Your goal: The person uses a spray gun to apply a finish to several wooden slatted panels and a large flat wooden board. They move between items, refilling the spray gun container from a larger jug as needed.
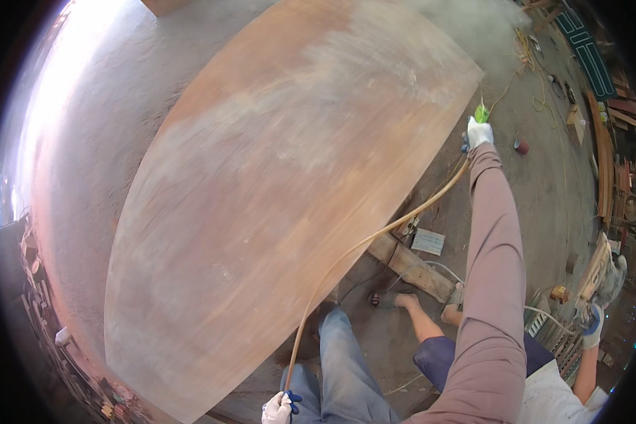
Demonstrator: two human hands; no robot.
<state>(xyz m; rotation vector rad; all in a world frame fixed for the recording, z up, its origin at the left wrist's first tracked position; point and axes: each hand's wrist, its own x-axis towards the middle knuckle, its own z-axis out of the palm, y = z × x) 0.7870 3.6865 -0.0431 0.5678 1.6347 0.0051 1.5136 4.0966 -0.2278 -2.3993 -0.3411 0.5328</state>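
Note:
My right arm reaches far out, and my right hand (480, 132), in a white and blue glove, is closed round a green air blow gun (481, 114) by the board's right edge. A tan hose (374, 233) runs from it across the near edge of a large wooden board (261, 191). Low in the picture, my left hand (278, 408), gloved alike, grips the other stretch of this hose. Pale dust streaks cover the reddish-brown board, whose long edges look curved. A dust cloud (473, 28) hangs beyond its far right corner.
Another person's gloved hand (593, 328) is at right beside a grey tool (611, 279); their bare legs (422, 321) are close to mine. A timber beam (417, 268) lies under the board's edge. Cords (540, 106), a reddish can (521, 145) and wood strips (604, 162) lie rightward.

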